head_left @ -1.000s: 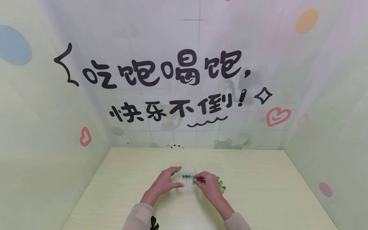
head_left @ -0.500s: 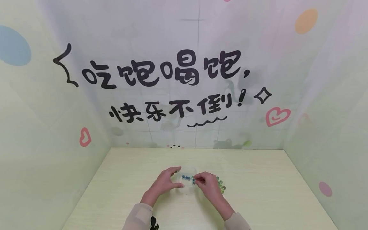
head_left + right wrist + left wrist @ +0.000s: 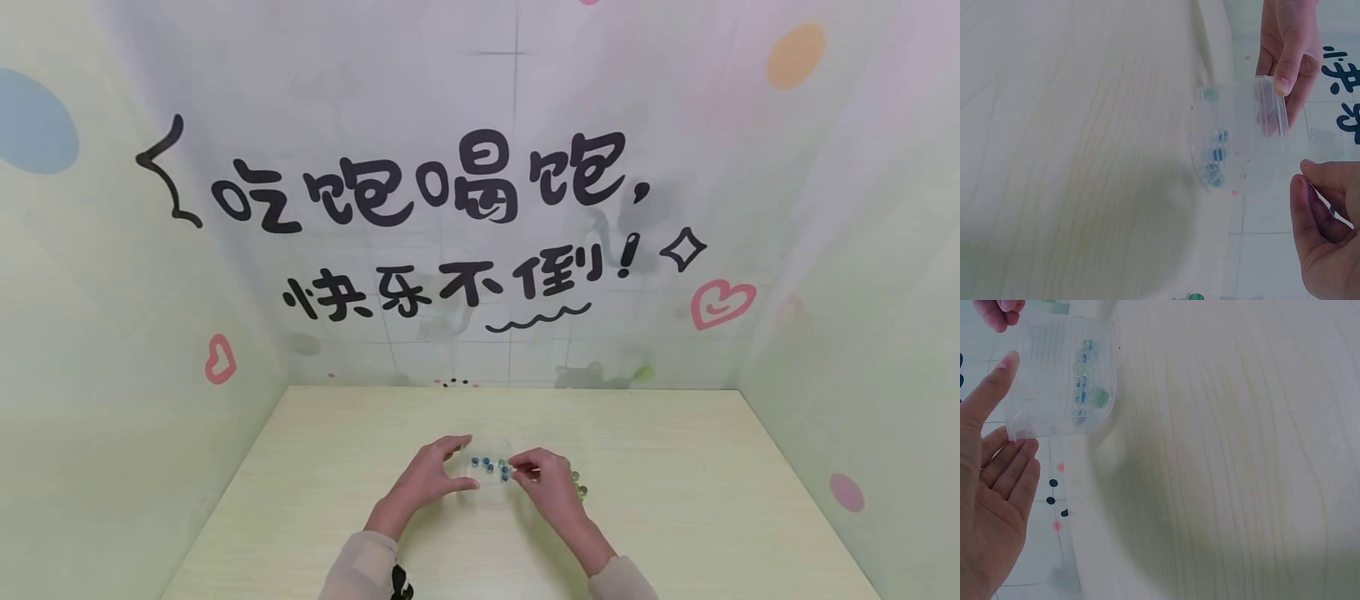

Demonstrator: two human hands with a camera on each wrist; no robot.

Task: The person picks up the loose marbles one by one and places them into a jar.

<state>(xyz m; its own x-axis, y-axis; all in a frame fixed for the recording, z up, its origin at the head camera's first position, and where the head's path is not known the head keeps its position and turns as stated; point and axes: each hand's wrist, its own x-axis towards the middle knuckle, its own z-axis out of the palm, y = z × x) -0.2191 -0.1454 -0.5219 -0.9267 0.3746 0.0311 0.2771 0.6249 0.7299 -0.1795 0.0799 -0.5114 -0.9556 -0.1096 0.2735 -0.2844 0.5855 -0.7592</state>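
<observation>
A clear plastic box (image 3: pixel 487 492) is at mid-table, several blue and green marbles (image 3: pixel 1219 154) lying near its bottom. My left hand (image 3: pixel 433 468) holds it on its left side, the thumb (image 3: pixel 1005 362) at the rim and the other fingers around the wall. To the right, my right hand (image 3: pixel 546 482) is raised beside the box's upper edge, apart from it in the right wrist view. Its thumb and index fingertips (image 3: pixel 1308 165) meet with no marble seen between them. Whether anything lies deeper in the curled fingers is hidden.
Several loose green marbles (image 3: pixel 582 491) lie on the wooden table (image 3: pixel 675 483) just beyond my right hand, partly hidden by it. A printed cloth wall (image 3: pixel 480 100) with black lettering rises behind the table, and pale side walls enclose it.
Inside the box the marbles have shifted; their straight row has broken up, with some bunched at the right side. My hands stay almost in place, the right one a touch further right.
</observation>
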